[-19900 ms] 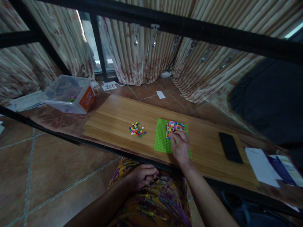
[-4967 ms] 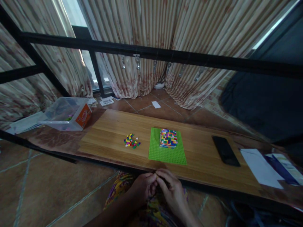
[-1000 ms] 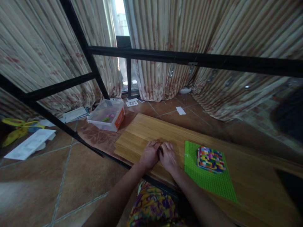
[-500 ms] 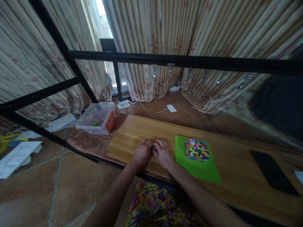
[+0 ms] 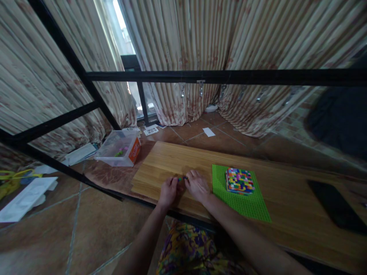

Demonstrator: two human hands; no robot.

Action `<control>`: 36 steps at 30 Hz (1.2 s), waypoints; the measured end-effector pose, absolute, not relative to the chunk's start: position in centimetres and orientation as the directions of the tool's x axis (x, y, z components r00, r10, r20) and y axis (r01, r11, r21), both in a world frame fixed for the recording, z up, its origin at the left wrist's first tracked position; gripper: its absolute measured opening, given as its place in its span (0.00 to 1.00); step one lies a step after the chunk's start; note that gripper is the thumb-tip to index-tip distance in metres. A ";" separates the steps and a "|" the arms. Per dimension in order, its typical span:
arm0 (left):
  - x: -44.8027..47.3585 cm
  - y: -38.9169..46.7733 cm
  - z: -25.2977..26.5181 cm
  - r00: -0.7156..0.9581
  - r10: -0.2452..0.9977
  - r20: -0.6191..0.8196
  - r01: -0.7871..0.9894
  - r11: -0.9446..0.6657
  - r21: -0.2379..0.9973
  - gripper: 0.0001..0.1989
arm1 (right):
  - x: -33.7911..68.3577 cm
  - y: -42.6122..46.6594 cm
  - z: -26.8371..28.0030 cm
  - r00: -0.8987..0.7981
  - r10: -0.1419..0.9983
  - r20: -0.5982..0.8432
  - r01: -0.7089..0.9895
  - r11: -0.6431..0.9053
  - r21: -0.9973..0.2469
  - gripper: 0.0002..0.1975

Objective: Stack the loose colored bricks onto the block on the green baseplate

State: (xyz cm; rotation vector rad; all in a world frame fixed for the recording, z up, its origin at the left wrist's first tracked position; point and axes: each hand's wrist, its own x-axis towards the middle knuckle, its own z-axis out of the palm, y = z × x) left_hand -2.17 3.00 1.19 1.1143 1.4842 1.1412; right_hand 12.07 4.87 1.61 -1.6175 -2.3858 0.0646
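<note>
Over the wooden board, my left hand [image 5: 169, 191] is closed in a pinch on a small green toy brick [image 5: 179, 179]. Facing it, my right hand [image 5: 197, 186] pinches a small dark toy brick [image 5: 185, 178], whose exact shape is too small to make out. A narrow gap shows between the two hands. To the right of my right hand lies a green studded baseplate [image 5: 243, 208]. On its upper part stands a low block of many-coloured toy bricks [image 5: 240, 180], which neither hand touches.
The wooden board [image 5: 286, 198] carries a dark flat slab [image 5: 335, 204] at its right. Beyond its left end stands a clear plastic box [image 5: 119, 151] with a few green and pink pieces inside. A black metal rail [image 5: 218, 75] crosses in front of the curtains [image 5: 172, 38].
My hands were close together around small coloured bricks and are now slightly apart, the left one shifted left. The view has tilted a little.
</note>
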 end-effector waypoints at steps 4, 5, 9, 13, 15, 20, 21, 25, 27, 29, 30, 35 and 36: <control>-1.9 2.4 1.1 -0.114 0.967 -0.230 -0.077 0.222 0.972 0.13 | 12.2 5.1 2.1 -0.389 0.910 0.142 0.901 0.409 -0.148 0.09; -1.9 2.3 1.2 -0.114 0.964 -0.242 -0.117 0.229 0.966 0.14 | 12.2 5.2 2.1 -0.391 0.910 0.139 0.899 0.410 -0.154 0.09; -1.9 2.1 1.3 -0.124 0.953 -0.276 -0.242 0.241 0.940 0.17 | 12.7 5.2 1.8 -0.379 0.907 0.182 0.891 0.411 -0.192 0.12; -1.8 2.2 1.6 -0.106 0.949 -0.299 -0.312 0.254 0.916 0.18 | 13.5 5.2 1.7 -0.370 0.890 0.266 0.851 0.440 -0.288 0.13; -1.6 2.2 1.8 -0.085 0.948 -0.307 -0.334 0.263 0.905 0.17 | 13.8 5.1 1.8 -0.371 0.877 0.306 0.800 0.469 -0.374 0.13; -1.0 2.1 2.2 -0.001 0.946 -0.323 -0.377 0.299 0.877 0.17 | 14.0 4.8 2.4 -0.385 0.864 0.324 0.581 0.500 -0.642 0.10; -0.9 2.1 2.2 0.016 0.946 -0.325 -0.385 0.306 0.871 0.17 | 13.9 4.8 2.4 -0.374 0.873 0.313 0.535 0.478 -0.697 0.09; -1.1 1.8 2.5 0.093 0.934 -0.344 -0.460 0.347 0.818 0.16 | 14.0 4.4 2.5 -0.301 0.934 0.194 0.297 0.285 -0.911 0.11; -1.3 1.6 2.7 0.114 0.927 -0.358 -0.499 0.365 0.786 0.16 | 14.2 4.2 2.6 -0.283 0.953 0.109 0.174 0.163 -0.971 0.12; -1.3 1.5 3.0 0.125 0.923 -0.364 -0.516 0.373 0.771 0.16 | 14.2 4.0 2.9 -0.280 0.957 0.073 0.103 0.105 -0.989 0.13; -1.3 1.4 3.1 0.131 0.922 -0.365 -0.518 0.378 0.767 0.16 | 14.2 3.8 3.1 -0.284 0.956 0.079 0.090 0.108 -0.990 0.13; -1.1 1.3 3.7 0.174 0.912 -0.372 -0.525 0.405 0.748 0.16 | 14.2 3.4 4.7 -0.334 0.934 0.128 0.152 0.187 -0.971 0.12; -1.1 1.3 3.7 0.178 0.911 -0.371 -0.520 0.407 0.751 0.16 | 14.2 3.3 5.1 -0.345 0.930 0.130 0.187 0.203 -0.961 0.11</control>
